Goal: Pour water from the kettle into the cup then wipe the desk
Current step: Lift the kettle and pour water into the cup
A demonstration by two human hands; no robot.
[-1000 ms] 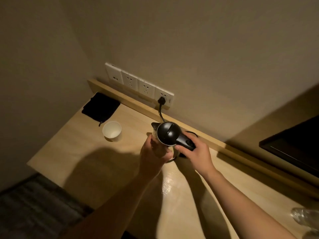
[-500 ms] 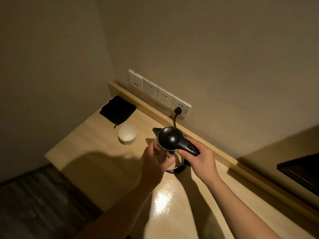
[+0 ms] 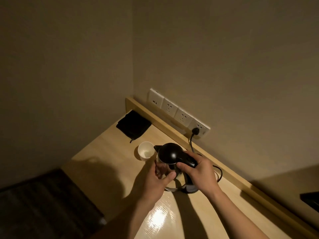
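- Black-lidded kettle (image 3: 170, 155), lifted off its base (image 3: 187, 188), spout just beside the cup (image 3: 145, 150) near the desk's (image 3: 110, 152) left back corner.
- Right hand (image 3: 198, 171) closed round the handle; left hand (image 3: 155, 180) cupping the glass body.
- Pouring seems about to begin: tip the spout over the rim.
- Cup looks empty; the kettle's water level is unclear.

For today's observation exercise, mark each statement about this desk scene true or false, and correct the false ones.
1. The right hand grips the kettle by its black handle. True.
2. The cup lies tipped on its side. False: it stands upright, mouth up.
3. A black plug sits in the wall socket strip. True.
4. The left hand holds the cup. False: it rests against the kettle's body.
5. The black pouch lies on the desk beyond the cup. True.
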